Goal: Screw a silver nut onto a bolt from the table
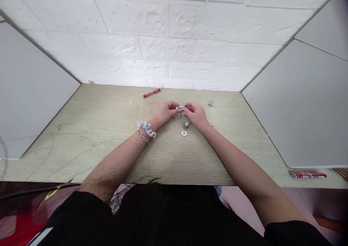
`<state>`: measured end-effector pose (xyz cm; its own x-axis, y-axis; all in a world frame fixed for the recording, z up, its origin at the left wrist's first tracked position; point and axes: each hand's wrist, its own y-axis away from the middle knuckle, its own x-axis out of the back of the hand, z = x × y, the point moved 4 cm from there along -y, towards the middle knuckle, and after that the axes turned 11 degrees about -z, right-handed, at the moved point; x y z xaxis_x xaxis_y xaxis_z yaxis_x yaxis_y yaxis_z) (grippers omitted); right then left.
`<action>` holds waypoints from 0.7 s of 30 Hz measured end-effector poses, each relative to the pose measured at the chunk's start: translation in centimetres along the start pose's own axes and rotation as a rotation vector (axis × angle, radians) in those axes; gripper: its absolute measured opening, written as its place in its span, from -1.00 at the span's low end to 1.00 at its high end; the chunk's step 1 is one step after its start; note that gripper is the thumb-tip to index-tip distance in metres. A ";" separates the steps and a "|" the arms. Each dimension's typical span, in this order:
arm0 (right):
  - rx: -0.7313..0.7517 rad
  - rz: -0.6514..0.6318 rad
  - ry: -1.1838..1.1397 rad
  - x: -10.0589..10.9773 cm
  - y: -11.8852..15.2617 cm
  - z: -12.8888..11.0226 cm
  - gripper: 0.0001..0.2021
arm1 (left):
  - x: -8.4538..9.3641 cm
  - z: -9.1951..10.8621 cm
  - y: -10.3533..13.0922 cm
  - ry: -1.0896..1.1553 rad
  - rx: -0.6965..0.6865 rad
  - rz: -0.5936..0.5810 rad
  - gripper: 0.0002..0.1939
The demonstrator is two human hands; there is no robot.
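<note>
My left hand point(165, 114) and my right hand point(197, 115) meet over the middle of the table, fingertips closed in a pinch. Between them they hold a small shiny metal part point(180, 107), shaped somewhat like a bolt; the fingers cover some of it, so its exact kind is unclear. Just beneath the fingertips lies a short metal bolt point(177, 116). Closer to me are a small rounded metal piece point(186, 125) and a flat round washer point(184, 133). Another small metal piece point(210, 103) rests beyond my right hand.
A red tube-shaped item point(151, 92) lies toward the back of the wooden tabletop point(174, 162). Another red tube point(308, 175) is at the front right. A white brick-pattern wall point(168, 50) closes the back, with grey panels point(307, 108) at the sides.
</note>
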<state>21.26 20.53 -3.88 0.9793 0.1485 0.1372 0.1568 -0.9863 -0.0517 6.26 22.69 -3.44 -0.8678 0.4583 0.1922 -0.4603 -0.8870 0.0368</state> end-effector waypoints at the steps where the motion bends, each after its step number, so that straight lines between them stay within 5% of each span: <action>1: -0.003 -0.005 -0.006 0.0 0.0 0.0 -0.75 | 0.1 0.0 0.0 -0.061 -0.020 0.009 -0.75; 8: 0.016 -0.066 0.011 0.4 -0.6 1.2 -0.77 | 0.3 0.6 0.4 -0.414 -0.069 0.063 -0.77; 21: 0.048 -0.038 0.136 0.4 -0.6 0.8 -0.79 | 0.2 1.1 0.6 -0.538 -0.034 0.047 -0.74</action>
<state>21.66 21.25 -4.57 0.9467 0.1714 0.2728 0.2026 -0.9751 -0.0905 6.01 22.14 -2.31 -0.6734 0.3164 0.6681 -0.4365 -0.8996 -0.0139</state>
